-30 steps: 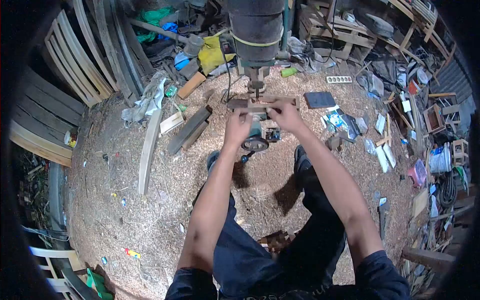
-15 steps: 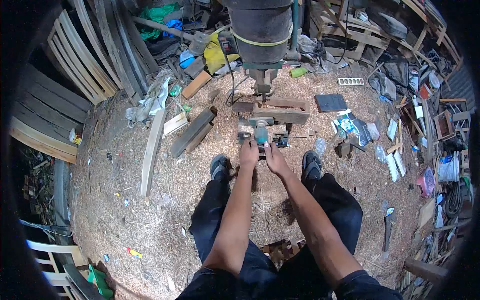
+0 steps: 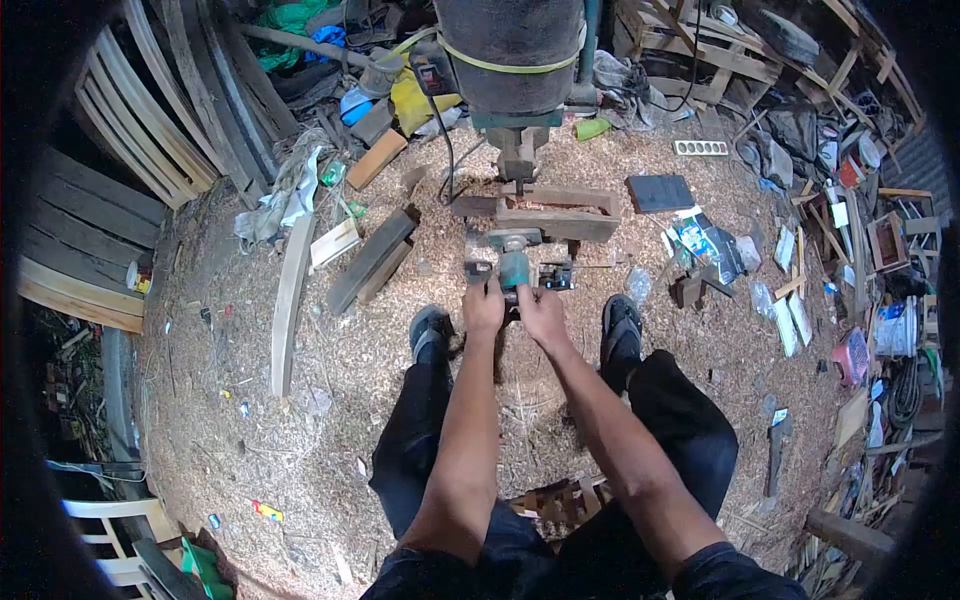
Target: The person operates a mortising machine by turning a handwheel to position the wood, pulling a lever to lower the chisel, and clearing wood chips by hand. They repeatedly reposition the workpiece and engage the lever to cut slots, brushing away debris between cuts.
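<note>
Both of my hands are at the near end of a vise-like metal fixture with a teal body, under a drill press. My left hand is closed at its left front side, thumb pointing forward. My right hand is closed just to the right, its thumb against the teal part. The exact part inside my fingers is hidden. Beyond the fixture lies a wooden block with a long recess holding shavings. The drill's spindle comes down near the block's left end.
Wood shavings cover the floor. To the left lie a long plank and dark timbers. At right are a black flat case, a power strip and plastic scraps. Curved slats lean at far left.
The view has shifted slightly, so the fixture, block and drill press sit a little further left. My hands stay closed at the fixture's front.
</note>
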`<state>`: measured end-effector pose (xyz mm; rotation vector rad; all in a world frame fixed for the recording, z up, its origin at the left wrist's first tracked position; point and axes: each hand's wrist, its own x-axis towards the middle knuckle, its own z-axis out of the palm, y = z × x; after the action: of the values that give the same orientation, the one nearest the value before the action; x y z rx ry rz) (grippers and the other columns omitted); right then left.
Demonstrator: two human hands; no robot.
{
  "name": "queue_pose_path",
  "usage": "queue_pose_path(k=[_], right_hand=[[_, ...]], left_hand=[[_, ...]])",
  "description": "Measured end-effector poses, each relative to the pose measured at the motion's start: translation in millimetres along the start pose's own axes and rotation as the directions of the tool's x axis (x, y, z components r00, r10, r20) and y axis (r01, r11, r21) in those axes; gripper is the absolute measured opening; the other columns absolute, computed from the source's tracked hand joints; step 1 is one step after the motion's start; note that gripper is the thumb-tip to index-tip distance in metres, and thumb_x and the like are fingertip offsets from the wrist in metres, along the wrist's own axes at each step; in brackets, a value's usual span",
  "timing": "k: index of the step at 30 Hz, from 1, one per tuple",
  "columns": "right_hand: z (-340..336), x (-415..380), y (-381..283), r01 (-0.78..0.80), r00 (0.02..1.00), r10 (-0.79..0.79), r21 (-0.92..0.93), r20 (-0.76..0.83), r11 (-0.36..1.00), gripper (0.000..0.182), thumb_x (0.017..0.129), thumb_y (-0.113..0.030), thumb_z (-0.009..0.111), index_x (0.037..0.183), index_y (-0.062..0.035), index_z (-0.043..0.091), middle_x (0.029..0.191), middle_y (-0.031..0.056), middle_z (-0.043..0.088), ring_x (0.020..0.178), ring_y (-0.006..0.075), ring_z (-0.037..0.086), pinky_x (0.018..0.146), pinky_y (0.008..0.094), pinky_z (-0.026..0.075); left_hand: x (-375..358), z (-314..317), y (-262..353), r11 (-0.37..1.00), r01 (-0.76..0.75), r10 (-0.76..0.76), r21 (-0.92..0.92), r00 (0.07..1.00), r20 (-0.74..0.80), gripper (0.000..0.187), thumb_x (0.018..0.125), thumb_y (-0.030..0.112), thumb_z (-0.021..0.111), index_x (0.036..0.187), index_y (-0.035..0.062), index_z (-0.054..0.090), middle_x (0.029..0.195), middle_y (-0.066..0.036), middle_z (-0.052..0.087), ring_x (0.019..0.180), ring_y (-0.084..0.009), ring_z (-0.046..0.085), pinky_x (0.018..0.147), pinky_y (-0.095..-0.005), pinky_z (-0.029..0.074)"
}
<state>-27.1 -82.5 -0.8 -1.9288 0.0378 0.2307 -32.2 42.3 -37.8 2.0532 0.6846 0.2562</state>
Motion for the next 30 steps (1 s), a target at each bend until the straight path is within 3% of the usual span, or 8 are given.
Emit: queue_pose_path(k=[3, 4, 9, 13, 16, 20, 23, 30], right_hand=[[27.9, 10.3, 16.3, -0.036, 0.954, -0.015, -0.163, -0.3, 0.986, 0.047, 0.09, -0.032, 0.054, 0.07, 0.0097, 0.066, 0.067, 0.0326, 0.06, 0.072, 0.0483, 0.065, 0.067, 0.0514, 0.05], [26.0, 13.4, 15.5, -0.15, 0.973, 0.111, -0.195, -0.201, 0.969, 0.056, 0.089, -0.039, 0.052, 0.078, 0.0145, 0.067, 0.081, 0.0384, 0.062, 0.086, 0.0513, 0.064, 0.083, 0.0512, 0.052], [16.6, 9.2, -1.6, -0.11, 0.988, 0.074, -0.285, -0.135, 0.952, 0.057, 0.09, -0.038, 0.05, 0.076, 0.0148, 0.066, 0.077, 0.0377, 0.062, 0.083, 0.0505, 0.065, 0.083, 0.0523, 0.052], [10.0, 6.0, -7.5, -0.068, 0.992, 0.029, -0.331, -0.122, 0.941, 0.056, 0.091, -0.037, 0.048, 0.073, 0.0122, 0.067, 0.075, 0.036, 0.062, 0.081, 0.0493, 0.065, 0.081, 0.0528, 0.051], [4.6, 4.6, 5.3, 0.111, 0.991, -0.118, -0.124, -0.056, 0.986, 0.053, 0.092, -0.035, 0.047, 0.073, 0.0091, 0.068, 0.076, 0.0339, 0.062, 0.08, 0.049, 0.065, 0.079, 0.0539, 0.051], [10.8, 5.0, 9.1, 0.106, 0.985, -0.129, -0.189, -0.118, 0.976, 0.051, 0.094, -0.033, 0.045, 0.074, 0.0078, 0.068, 0.078, 0.0346, 0.062, 0.083, 0.0499, 0.063, 0.08, 0.0549, 0.049], [9.5, 7.9, 8.3, 0.023, 0.994, -0.046, -0.225, -0.096, 0.974, 0.049, 0.096, -0.036, 0.043, 0.093, 0.0063, 0.067, 0.09, 0.035, 0.064, 0.091, 0.0504, 0.062, 0.081, 0.0524, 0.049], [-23.6, 25.0, 20.0, 0.039, 0.94, -0.062, -0.075, -0.334, 0.996, 0.031, 0.092, -0.023, 0.055, 0.099, 0.0068, 0.059, 0.089, 0.0298, 0.066, 0.09, 0.0444, 0.066, 0.078, 0.0484, 0.051]], left_hand=[[3.7, 0.5, -7.8, 0.997, 0.047, -0.045, -0.068, 0.998, 0.037, 0.043, 0.089, 0.03, 0.051, 0.071, -0.0077, 0.063, 0.063, -0.022, 0.06, 0.066, -0.0337, 0.065, 0.067, -0.0461, 0.047], [3.5, -0.1, -6.8, 0.998, 0.019, -0.016, -0.066, 0.999, 0.036, 0.042, 0.088, 0.029, 0.05, 0.072, -0.0077, 0.063, 0.062, -0.022, 0.06, 0.066, -0.0335, 0.064, 0.066, -0.0454, 0.047], [5.1, -8.3, -4.6, 0.997, -0.013, 0.021, -0.071, 0.993, 0.116, 0.038, 0.087, 0.026, 0.047, 0.081, -0.0059, 0.067, 0.083, -0.031, 0.063, 0.081, -0.0479, 0.061, 0.076, -0.051, 0.046], [4.1, -9.8, 1.3, 0.997, 0.011, -0.002, -0.083, 0.995, 0.102, 0.037, 0.086, 0.025, 0.047, 0.081, -0.0062, 0.066, 0.082, -0.032, 0.063, 0.082, -0.0488, 0.06, 0.076, -0.0518, 0.045], [5.0, -4.5, -5.6, 0.987, 0.05, -0.035, -0.152, 0.994, 0.103, 0.036, 0.087, 0.024, 0.047, 0.081, -0.0062, 0.066, 0.083, -0.032, 0.063, 0.085, -0.0495, 0.059, 0.077, -0.0527, 0.044], [9.5, 0.9, -17.5, 0.996, 0.072, -0.062, -0.053, 0.982, 0.181, 0.035, 0.09, 0.027, 0.048, 0.094, -0.0023, 0.066, 0.094, -0.03, 0.065, 0.093, -0.0498, 0.059, 0.084, -0.0536, 0.046], [11.0, -5.7, -5.6, 0.995, 0.093, -0.097, 0.025, 0.971, 0.218, 0.035, 0.092, 0.031, 0.049, 0.1, -0.0003, 0.063, 0.101, -0.03, 0.064, 0.099, -0.0499, 0.059, 0.088, -0.0533, 0.046], [-17.3, -47.6, 57.9, 0.982, -0.183, 0.186, -0.035, 0.978, 0.093, 0.034, 0.096, 0.031, 0.051, 0.107, 0.0003, 0.062, 0.103, -0.027, 0.065, 0.1, -0.0416, 0.062, 0.088, -0.0447, 0.048]])
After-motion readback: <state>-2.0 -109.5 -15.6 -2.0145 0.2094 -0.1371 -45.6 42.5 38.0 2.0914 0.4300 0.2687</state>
